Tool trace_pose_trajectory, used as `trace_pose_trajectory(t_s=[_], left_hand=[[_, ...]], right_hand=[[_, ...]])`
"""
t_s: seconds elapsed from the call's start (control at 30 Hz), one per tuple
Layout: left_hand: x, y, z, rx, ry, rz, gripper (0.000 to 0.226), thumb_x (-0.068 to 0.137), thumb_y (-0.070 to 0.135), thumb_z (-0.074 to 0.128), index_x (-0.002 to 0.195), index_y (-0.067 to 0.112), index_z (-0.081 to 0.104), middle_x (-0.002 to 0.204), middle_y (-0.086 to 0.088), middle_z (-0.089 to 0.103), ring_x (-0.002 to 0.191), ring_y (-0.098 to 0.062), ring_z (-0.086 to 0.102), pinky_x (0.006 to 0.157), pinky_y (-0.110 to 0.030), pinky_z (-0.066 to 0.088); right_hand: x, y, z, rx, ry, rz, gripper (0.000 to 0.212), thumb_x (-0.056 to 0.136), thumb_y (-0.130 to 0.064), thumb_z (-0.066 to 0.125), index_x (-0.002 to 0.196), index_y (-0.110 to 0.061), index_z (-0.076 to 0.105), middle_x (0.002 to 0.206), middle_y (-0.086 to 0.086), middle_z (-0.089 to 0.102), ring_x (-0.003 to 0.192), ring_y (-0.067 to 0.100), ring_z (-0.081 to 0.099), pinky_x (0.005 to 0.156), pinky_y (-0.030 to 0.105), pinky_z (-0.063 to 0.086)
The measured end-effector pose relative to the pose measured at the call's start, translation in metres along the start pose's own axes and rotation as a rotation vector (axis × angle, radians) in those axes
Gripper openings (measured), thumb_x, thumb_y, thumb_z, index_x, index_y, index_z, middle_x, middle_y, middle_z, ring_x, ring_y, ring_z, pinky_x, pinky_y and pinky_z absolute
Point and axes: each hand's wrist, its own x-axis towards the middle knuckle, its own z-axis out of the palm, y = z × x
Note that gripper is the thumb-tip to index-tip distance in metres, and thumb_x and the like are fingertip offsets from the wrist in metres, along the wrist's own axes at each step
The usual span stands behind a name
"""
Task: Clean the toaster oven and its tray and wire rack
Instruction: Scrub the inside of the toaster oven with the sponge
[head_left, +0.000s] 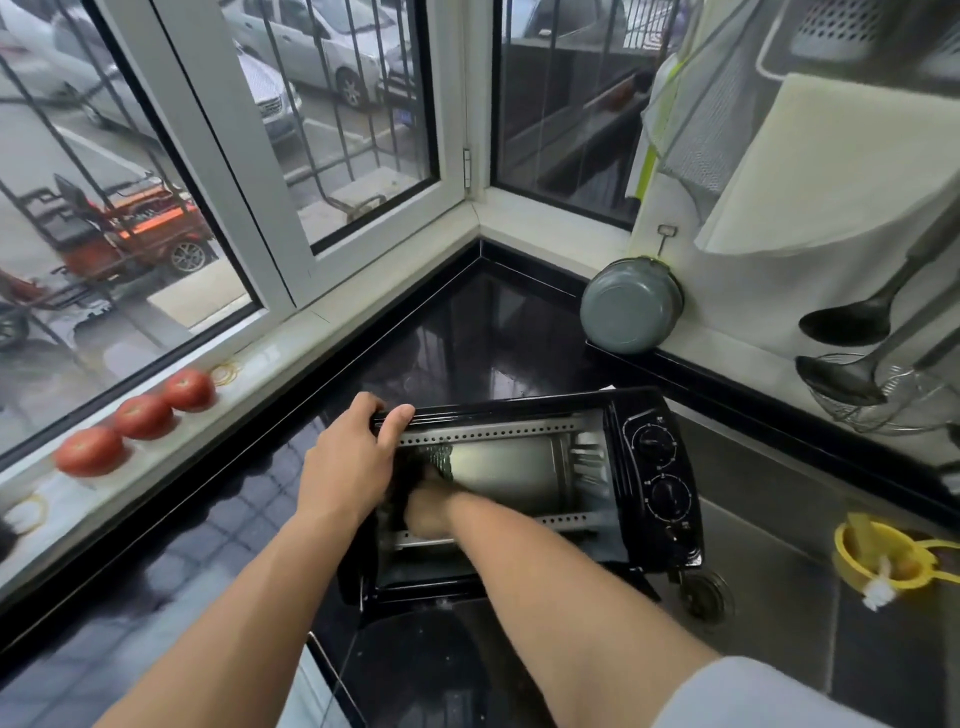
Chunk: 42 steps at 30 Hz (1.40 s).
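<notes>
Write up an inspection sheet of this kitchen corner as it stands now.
Surface: glossy black countertop, sink to the right.
Job's things: toaster oven open, tilted; tray and rack not seen.
Clutter: three tomatoes on the sill; grey pot; yellow strainer.
Hands: left hand grips the oven's top edge; right hand inside, blurred.
Cables: nothing seen.
Surroundings: barred windows, hanging ladles.

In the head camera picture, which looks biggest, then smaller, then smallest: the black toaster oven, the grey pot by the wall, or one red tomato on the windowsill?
1. Toaster oven, clearly the largest.
2. Grey pot.
3. The middle tomato, smallest.
The pot sits farther from the camera than the oven, so it may look smaller than it is.
</notes>
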Motion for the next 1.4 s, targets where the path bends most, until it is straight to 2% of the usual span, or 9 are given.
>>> trace_pose_trajectory(t_s=[0.17,0.27,0.53,0.63,0.8,0.93,1.1,1.23,1.4], left_hand=[[0.005,0.002,0.0,0.011,-0.02,-0.004,0.045,0.099,0.073,0.038,0.107,0.032,0.054,0.083,0.008,0.064,0.084,-0.025,0.058,0.075,-0.04,0.039],[0.003,0.001,0.0,0.001,-0.013,-0.017,0.045,0.098,0.074,0.039,0.103,0.032,0.054,0.078,0.013,0.06,0.082,-0.025,0.056,0.075,-0.04,0.039],[-0.006,0.001,-0.001,0.006,0.041,0.001,0.044,0.097,0.073,0.039,0.099,0.031,0.052,0.083,0.01,0.06,0.08,-0.023,0.053,0.072,-0.037,0.037],[-0.003,0.002,-0.003,0.006,0.01,-0.02,0.045,0.098,0.073,0.04,0.101,0.031,0.053,0.085,0.006,0.063,0.082,-0.025,0.054,0.073,-0.038,0.038],[0.0,0.003,-0.002,0.009,-0.003,-0.034,0.046,0.097,0.074,0.04,0.1,0.03,0.053,0.086,0.005,0.065,0.084,-0.026,0.058,0.073,-0.039,0.038],[-0.002,0.002,-0.001,-0.014,-0.006,-0.061,0.047,0.097,0.075,0.04,0.096,0.029,0.051,0.079,0.008,0.063,0.085,-0.028,0.059,0.073,-0.04,0.038],[-0.003,0.002,0.0,-0.019,0.006,-0.062,0.047,0.096,0.076,0.039,0.096,0.031,0.05,0.083,0.006,0.065,0.085,-0.029,0.059,0.072,-0.039,0.04],[-0.005,0.002,0.0,-0.022,0.019,-0.053,0.045,0.096,0.075,0.039,0.098,0.031,0.051,0.087,0.006,0.064,0.085,-0.028,0.057,0.073,-0.039,0.04],[-0.004,0.0,0.0,-0.015,0.014,-0.056,0.045,0.096,0.076,0.038,0.096,0.031,0.049,0.087,0.004,0.065,0.084,-0.027,0.056,0.073,-0.039,0.039]], right_hand=[[-0.018,0.067,-0.013,0.273,0.269,0.515,0.084,0.091,-0.017,0.047,0.159,-0.028,-0.002,0.167,0.001,-0.003,0.152,0.031,0.013,0.116,0.042,0.028],[-0.024,0.096,-0.02,0.461,0.314,0.727,0.073,0.1,-0.021,0.036,0.16,-0.016,-0.006,0.168,0.007,-0.001,0.152,0.029,0.016,0.121,0.042,0.023],[-0.007,0.022,0.0,-0.129,0.053,-0.051,0.043,0.097,-0.012,0.044,0.139,-0.006,0.052,0.148,0.018,0.044,0.133,0.036,0.044,0.109,0.041,0.038],[-0.004,0.022,-0.006,-0.141,-0.004,-0.042,0.035,0.097,-0.012,0.043,0.127,-0.004,0.058,0.132,0.018,0.057,0.103,0.027,0.054,0.084,0.031,0.041],[-0.017,0.083,-0.032,-0.02,0.286,0.331,0.051,0.094,-0.021,0.044,0.144,-0.016,0.045,0.153,0.011,0.038,0.138,0.035,0.04,0.113,0.045,0.038],[-0.018,0.09,-0.036,-0.046,0.073,0.423,0.044,0.101,-0.014,0.038,0.143,-0.002,0.045,0.151,0.019,0.042,0.135,0.033,0.045,0.112,0.04,0.039],[-0.013,0.044,-0.033,-0.131,-0.19,0.262,0.038,0.102,-0.01,0.038,0.136,0.001,0.052,0.141,0.019,0.051,0.126,0.033,0.052,0.103,0.038,0.043],[-0.002,0.005,-0.02,-0.035,-0.152,0.046,0.036,0.101,-0.009,0.037,0.13,-0.002,0.056,0.133,0.02,0.058,0.12,0.03,0.056,0.093,0.034,0.041],[-0.004,0.04,-0.024,-0.013,0.158,0.036,0.052,0.095,-0.016,0.04,0.147,-0.022,0.044,0.155,0.009,0.037,0.143,0.034,0.03,0.118,0.044,0.028]])
